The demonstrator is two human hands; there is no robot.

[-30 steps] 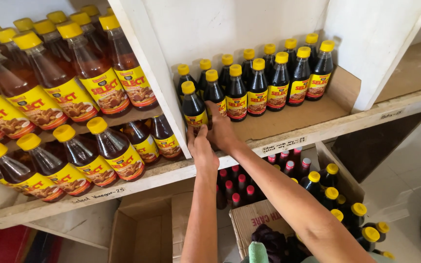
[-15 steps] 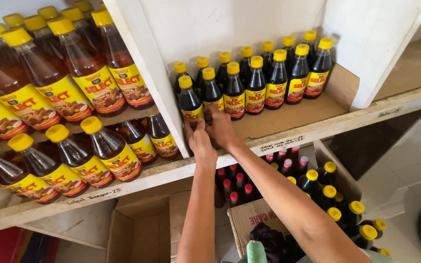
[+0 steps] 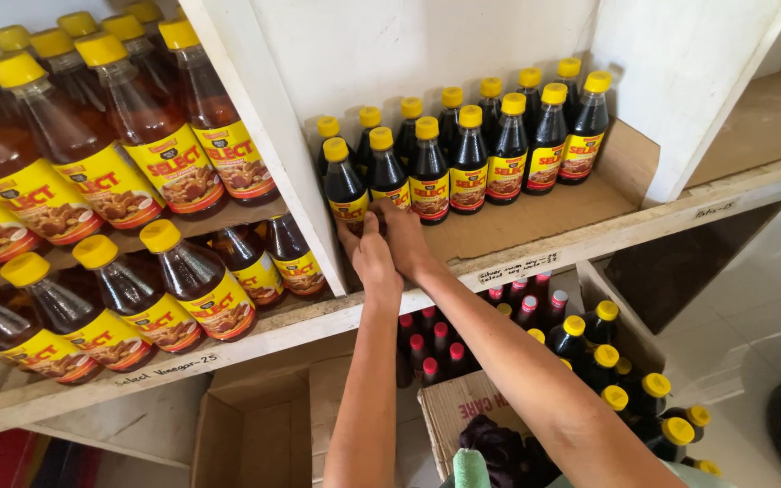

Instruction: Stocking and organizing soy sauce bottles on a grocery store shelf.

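Bottles of dark sauce with yellow caps (image 3: 467, 154) stand in rows on the cardboard-lined floor of the right shelf bay (image 3: 535, 221), and the two nearest the front left corner are the ones in hand. The left hand (image 3: 368, 253) curls its fingers about the base of the small front-left bottle (image 3: 345, 185); the right hand (image 3: 399, 237) lies just beside it, fingers bent at the foot of the neighbouring bottle (image 3: 386, 172), though whether it truly grips cannot be told. Good practice, as a judgement: hold low on the body, keep each bottle upright, and slide it flush against its neighbours, label forward, without knocking the row behind. A white upright divider (image 3: 264, 145) separates this bay from the left bays, where larger amber bottles (image 3: 151, 136) lie tilted in two tiers. Below the shelf, an open cardboard carton (image 3: 463, 407) holds more dark yellow-capped bottles (image 3: 607, 361), with red-capped bottles (image 3: 436, 339) beside them. A second carton (image 3: 255, 425) at lower left shows no contents.
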